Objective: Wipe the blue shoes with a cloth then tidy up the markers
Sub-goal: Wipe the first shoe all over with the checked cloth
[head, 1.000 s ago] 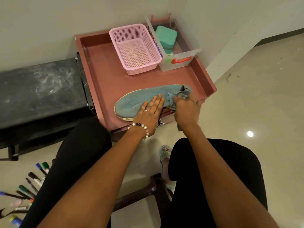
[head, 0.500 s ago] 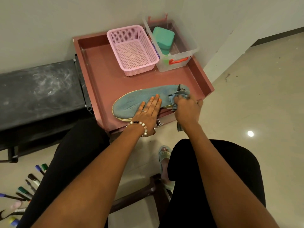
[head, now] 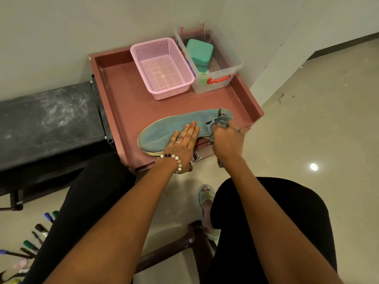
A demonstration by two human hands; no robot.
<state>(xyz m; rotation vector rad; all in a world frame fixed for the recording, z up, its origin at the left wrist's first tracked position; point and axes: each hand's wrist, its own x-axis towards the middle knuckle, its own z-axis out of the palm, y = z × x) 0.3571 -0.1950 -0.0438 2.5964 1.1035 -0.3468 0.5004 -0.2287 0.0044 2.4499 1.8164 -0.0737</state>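
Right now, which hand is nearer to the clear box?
Right. The right hand grips the cloth at the shoe's end below the clear box; the left hand lies further left.

Shoe (head: 164, 132) lies on tray (head: 123, 111), before basket (head: 162, 68), perhaps touching nothing.

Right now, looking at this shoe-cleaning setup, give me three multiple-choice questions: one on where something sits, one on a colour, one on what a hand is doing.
1. Where does the blue shoe lie?
A. in the pink basket
B. on the red tray
C. on the black bench

2. What colour is the handle on the clear plastic box?
A. red
B. yellow
C. black

3. How does the left hand meet the shoe?
A. pinches its sole
B. hovers clear of it
C. rests flat on it

Answers: 1 B, the shoe lies at the tray's near edge. 2 A, a red handle shows on the box's front. 3 C, straight fingers lie on the upper while the right hand grips the cloth.
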